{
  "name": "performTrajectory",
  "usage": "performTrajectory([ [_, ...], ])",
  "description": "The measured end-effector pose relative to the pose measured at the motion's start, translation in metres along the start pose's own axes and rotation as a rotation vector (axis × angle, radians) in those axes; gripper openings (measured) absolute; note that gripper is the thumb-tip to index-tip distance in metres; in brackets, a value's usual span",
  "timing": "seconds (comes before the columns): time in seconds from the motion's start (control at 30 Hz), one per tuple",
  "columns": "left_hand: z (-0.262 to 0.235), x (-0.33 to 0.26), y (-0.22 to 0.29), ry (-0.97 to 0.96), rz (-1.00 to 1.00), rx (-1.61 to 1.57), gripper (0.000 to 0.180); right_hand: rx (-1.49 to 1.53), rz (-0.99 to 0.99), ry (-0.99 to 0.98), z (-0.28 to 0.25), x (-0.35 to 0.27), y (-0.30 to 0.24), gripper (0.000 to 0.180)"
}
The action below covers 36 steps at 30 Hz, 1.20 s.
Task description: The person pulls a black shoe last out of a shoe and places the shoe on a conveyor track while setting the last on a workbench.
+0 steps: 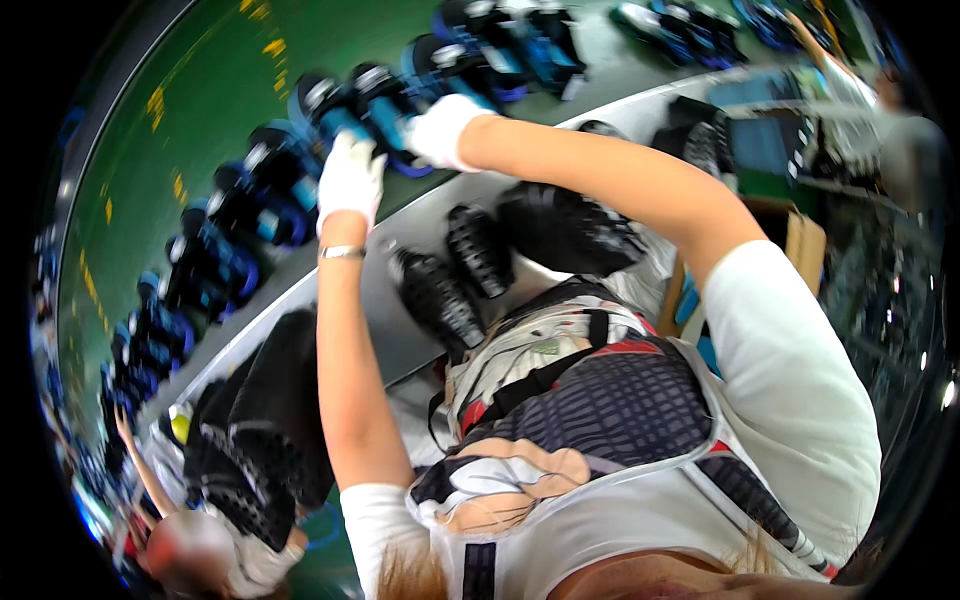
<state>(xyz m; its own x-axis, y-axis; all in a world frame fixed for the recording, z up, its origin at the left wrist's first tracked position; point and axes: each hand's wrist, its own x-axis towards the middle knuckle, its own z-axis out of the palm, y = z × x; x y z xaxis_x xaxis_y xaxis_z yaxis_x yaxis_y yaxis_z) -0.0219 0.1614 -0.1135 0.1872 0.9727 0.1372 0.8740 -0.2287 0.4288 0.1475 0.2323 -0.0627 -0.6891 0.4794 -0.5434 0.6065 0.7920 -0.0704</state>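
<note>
My left hand (350, 178), in a white glove with a band at the wrist, reaches to the near side of a black and blue shoe (325, 100). Its fingers point away from me and the thumb stands apart. My right hand (440, 132), also gloved in white, is at a neighbouring black and blue shoe (380, 88). Blur hides whether its fingers grip that shoe. Both shoes belong to a long row along the near edge of a green belt. Closer to me, dark studded shoe soles (480, 250) lie on a grey metal shelf (375, 325).
The green belt (190, 110) curves from far right to lower left. A larger black shoe-like piece (570, 225) lies under my right forearm. Black pieces are heaped at left (275, 410). Cardboard (800, 250) stands at right. Another person (195, 555) works at lower left, one more at far right.
</note>
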Motion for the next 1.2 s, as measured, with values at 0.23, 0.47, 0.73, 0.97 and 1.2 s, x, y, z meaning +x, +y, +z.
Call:
performTrajectory([
  [0.23,0.015,0.001,0.039,-0.148,-0.049,-0.192,0.023,0.031,0.154,0.043,0.01,-0.022,0.043,0.032],
  [0.47,-0.009,-0.019,0.021,-0.263,-0.199,-0.122,0.037,0.476,0.349,0.194,-0.023,-0.204,0.081,0.038],
  [0.73,-0.076,-0.042,0.089,-0.026,-0.388,-0.217,0.032,0.547,0.856,0.404,0.106,-0.381,0.138,0.052],
  [0.97,-0.074,-0.053,0.136,0.0,-0.43,-0.336,0.028,0.419,0.777,0.421,0.129,-0.37,0.147,0.057],
  [1.2,-0.071,-0.055,0.159,0.008,-0.52,-0.362,0.028,0.388,0.666,0.341,0.112,-0.384,0.156,0.055],
])
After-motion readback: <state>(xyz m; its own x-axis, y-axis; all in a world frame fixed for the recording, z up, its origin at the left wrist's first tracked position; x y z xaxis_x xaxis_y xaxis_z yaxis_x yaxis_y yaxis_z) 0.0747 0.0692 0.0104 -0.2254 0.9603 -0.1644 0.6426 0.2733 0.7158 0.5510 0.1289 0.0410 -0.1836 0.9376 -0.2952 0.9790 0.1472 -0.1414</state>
